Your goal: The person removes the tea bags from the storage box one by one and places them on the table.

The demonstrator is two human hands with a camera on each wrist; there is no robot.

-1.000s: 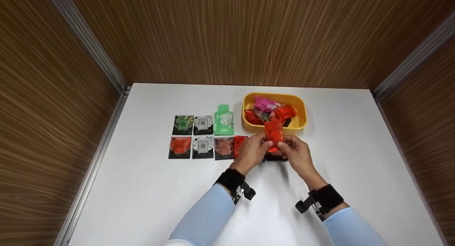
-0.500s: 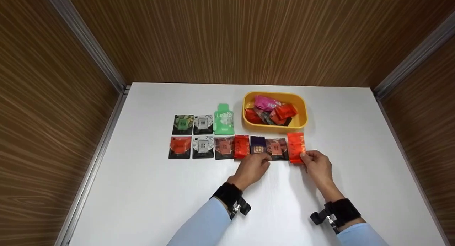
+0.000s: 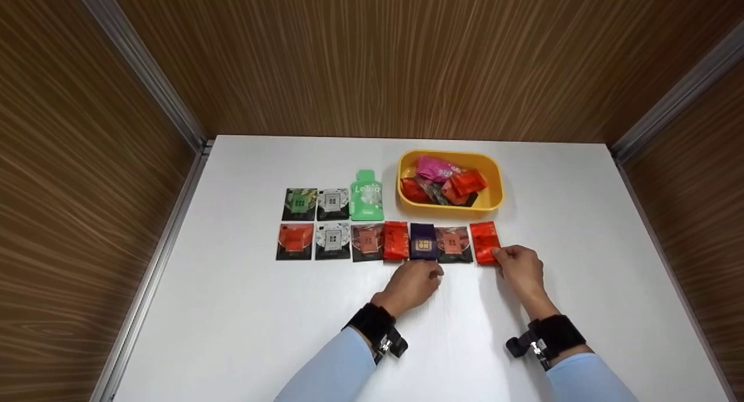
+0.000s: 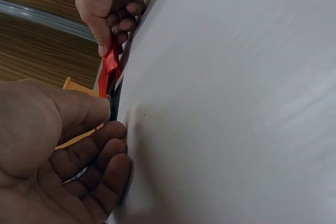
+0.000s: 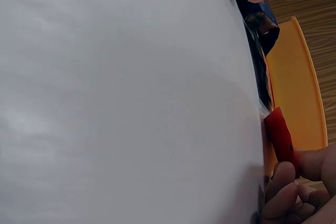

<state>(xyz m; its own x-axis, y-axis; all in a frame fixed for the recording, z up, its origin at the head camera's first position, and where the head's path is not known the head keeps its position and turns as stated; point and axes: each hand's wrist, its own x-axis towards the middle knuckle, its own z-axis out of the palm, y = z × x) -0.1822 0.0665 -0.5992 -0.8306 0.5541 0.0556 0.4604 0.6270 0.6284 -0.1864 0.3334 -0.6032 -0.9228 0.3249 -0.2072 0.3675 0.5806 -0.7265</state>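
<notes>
My right hand (image 3: 522,269) pinches the lower right edge of a red foil packet (image 3: 484,239) at the right end of the front row; in the right wrist view the red packet (image 5: 281,136) sits between thumb and fingers. Just below a dark purple packet (image 3: 423,241) lies my left hand (image 3: 411,281), fingers loosely bent and holding nothing. A brown-red and black sachet (image 3: 453,243) lies between the purple packet and the pinched one, with a narrow gap before the latter. Another red packet (image 3: 396,240) lies left of the purple one.
A yellow bin (image 3: 495,184) behind the row holds a pink packet (image 3: 435,168) and several red and dark ones. Further left lie flat sachets (image 3: 294,240) in two rows, with a green pouch (image 3: 366,198) ending the back row. Wood-grain panels (image 3: 372,59) enclose the white table.
The red packet, earlier held in both hands before the bin, is now at the row's right end in my right hand. My left hand let go and moved down, uncovering the purple packet.
</notes>
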